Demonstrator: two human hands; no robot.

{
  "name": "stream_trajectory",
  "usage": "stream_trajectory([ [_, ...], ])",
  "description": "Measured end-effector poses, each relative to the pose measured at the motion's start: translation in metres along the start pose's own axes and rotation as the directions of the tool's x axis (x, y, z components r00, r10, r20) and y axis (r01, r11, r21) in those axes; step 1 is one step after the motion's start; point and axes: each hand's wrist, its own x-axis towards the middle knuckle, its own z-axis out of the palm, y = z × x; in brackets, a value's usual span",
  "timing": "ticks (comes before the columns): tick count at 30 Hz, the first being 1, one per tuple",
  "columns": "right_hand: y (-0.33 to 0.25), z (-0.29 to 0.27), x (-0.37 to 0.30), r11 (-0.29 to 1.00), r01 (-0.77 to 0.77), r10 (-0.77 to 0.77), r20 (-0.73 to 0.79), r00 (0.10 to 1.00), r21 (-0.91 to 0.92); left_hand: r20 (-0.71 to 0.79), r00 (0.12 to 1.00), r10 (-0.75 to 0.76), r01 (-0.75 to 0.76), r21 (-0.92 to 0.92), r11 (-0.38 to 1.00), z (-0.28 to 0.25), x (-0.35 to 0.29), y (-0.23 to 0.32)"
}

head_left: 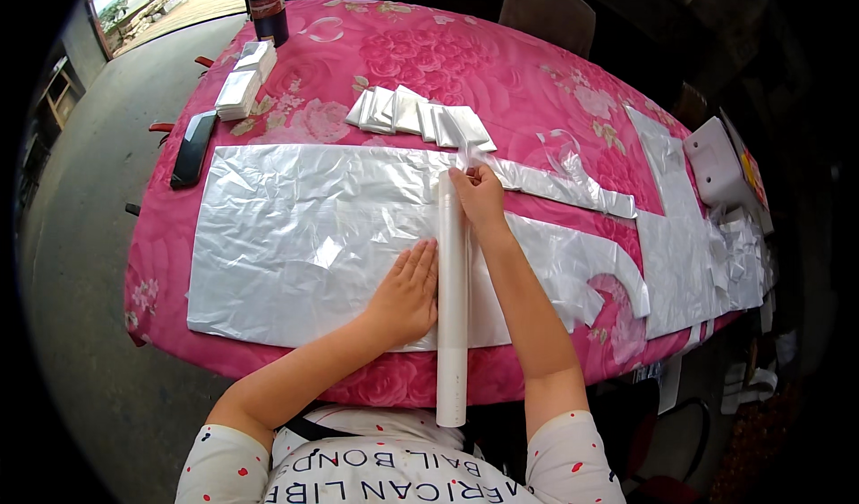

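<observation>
A long white tube [453, 325] lies across a flat stack of whitish, translucent plastic carrier bags [268, 227], its near end reaching past the table edge toward me. My left hand [410, 294] is pressed flat on the bags just left of the tube, fingers stretched out and pointing away. At the tube's far end is my right hand [480, 198], its fingers curled closed over the tip; whether they also pinch some plastic is hidden. The cut-out handles of the bags [617, 276] spread to the right.
Folded plastic packets [420, 118] lie fanned beyond the bags. White stacks [240, 88], a phone [192, 151] and a dark flask [267, 8] are at the left. More bags [676, 271] and a white container [716, 164] occupy the right side of the pink flowered tablecloth [510, 48].
</observation>
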Motion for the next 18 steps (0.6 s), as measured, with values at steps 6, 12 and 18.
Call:
stream_trajectory([
  [6, -0.047, -0.074, 0.034, 0.425, -0.045, 0.118, -0.006, 0.993, 0.904, -0.004, 1.0, -0.009, 0.009, -0.02, 1.0, -0.002, -0.001, 0.002],
  [12, -0.161, -0.015, -0.022, 0.723, 0.268, -0.386, 0.051, 0.921, 0.636, -0.007, 1.0, 0.003, -0.003, 0.029, 1.0, 0.0, -0.002, 0.002],
  [18, -0.144, 0.167, -0.102, 0.947, 0.322, -0.253, 0.581, 0.773, -0.016, -0.136, 0.991, 0.013, -0.027, -0.103, 0.994, 0.004, -0.011, -0.006],
])
